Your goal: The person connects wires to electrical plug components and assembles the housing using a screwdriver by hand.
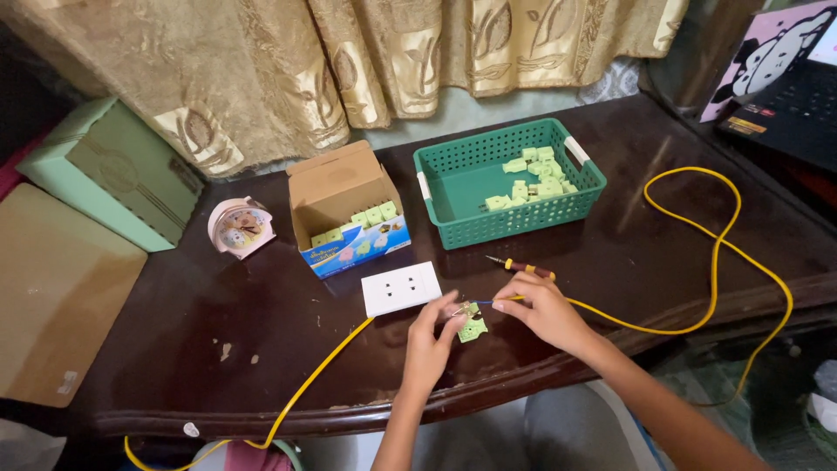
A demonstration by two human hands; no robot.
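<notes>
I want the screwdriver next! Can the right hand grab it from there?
Probably yes. The screwdriver lies just beyond the right hand, with nothing between, but that hand pinches a yellow wire.

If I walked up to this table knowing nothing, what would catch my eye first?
Probably the long yellow cable looping across the dark table, running to the hands at the front edge. There the left hand and right hand hold a small green part. Behind them, a green basket holds more such pieces.

A basket point(462, 228) stood far right on the table point(261, 323), a carton point(342, 205) left of it, a socket plate point(400, 288) nearer, a clock point(240, 227) further left.
</notes>
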